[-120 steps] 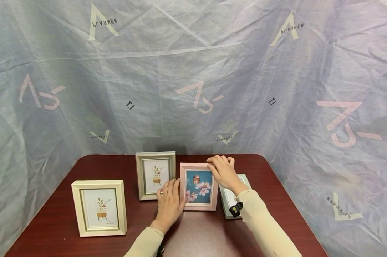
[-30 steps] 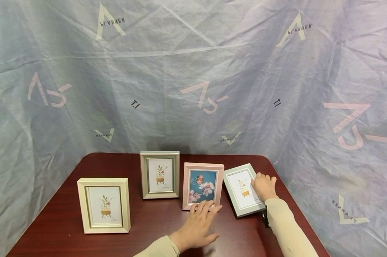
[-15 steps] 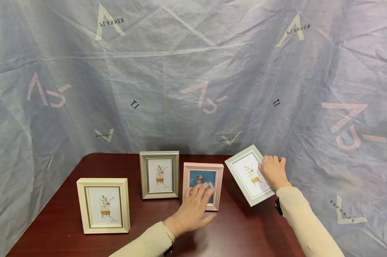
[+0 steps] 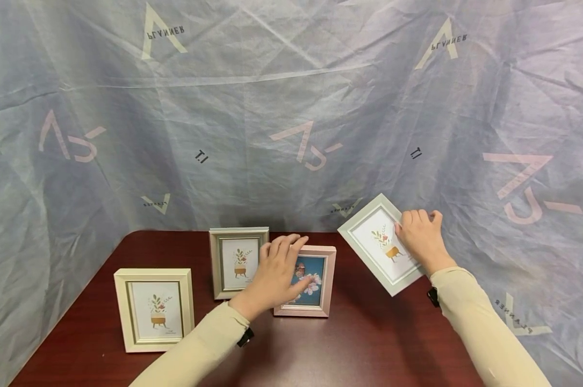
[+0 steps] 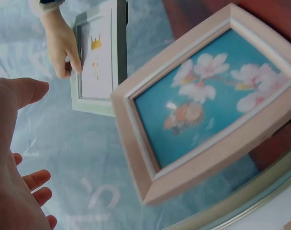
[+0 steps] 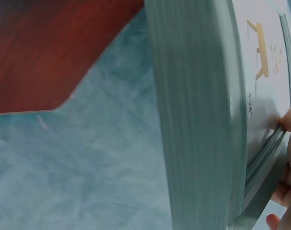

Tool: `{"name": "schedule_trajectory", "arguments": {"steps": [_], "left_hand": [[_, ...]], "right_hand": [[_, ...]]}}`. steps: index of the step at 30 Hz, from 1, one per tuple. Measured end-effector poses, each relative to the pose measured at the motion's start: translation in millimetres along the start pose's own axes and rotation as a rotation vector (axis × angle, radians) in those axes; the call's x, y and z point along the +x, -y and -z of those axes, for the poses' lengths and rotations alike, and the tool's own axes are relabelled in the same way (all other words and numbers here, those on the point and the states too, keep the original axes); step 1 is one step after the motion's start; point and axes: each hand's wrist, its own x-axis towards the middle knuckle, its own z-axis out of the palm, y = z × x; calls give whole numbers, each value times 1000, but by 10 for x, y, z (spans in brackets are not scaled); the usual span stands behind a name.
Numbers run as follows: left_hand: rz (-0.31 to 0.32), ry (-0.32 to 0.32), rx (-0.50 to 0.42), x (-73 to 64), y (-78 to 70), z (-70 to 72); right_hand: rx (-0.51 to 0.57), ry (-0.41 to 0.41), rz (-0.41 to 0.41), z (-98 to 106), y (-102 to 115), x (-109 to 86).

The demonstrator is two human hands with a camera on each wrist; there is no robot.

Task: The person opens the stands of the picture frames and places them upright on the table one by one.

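My right hand (image 4: 423, 236) grips the right edge of a pale green picture frame (image 4: 351, 232), thumb on its front and fingers behind. The frame is raised above the table and tilted, its potted-plant print facing me. In the right wrist view its thick side (image 6: 193, 115) fills the middle. My left hand (image 4: 274, 274) hangs in front of a pink picture frame (image 4: 326, 282), fingers spread and holding nothing. That frame stands upright with a blue butterfly-and-blossom picture, partly hidden by the hand. Left wrist view shows the loose left fingers (image 5: 38, 179) beside the pink frame (image 5: 131, 139).
A champagne-coloured frame (image 4: 218, 269) stands upright left of the pink one, near the back. Farther left and closer stands a cream frame (image 4: 122, 309), partly behind my left sleeve. The dark red table (image 4: 320, 355) ends at a grey printed cloth (image 4: 291, 97).
My right hand has lifted the pale green frame off the table, up and to the right, tilting it. My left hand has let go of the pink frame, dropped lower, then risen before it again.
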Motion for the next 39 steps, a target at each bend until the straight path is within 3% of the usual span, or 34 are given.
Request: {"name": "schedule_trajectory", "arguments": {"steps": [12,22,32,39], "left_hand": [[33,-11,-17,80,110,147],[144,13,-42,123,281,370],[191,-10,-50,55,438,457],[230,-6,-49,-57,542,494]], "right_hand": [[15,-81,63,182,49,214],[111,-121,147,414,239,455],[207,-192,245,561,525,621],[338,-237,301,636,710,662]]}}
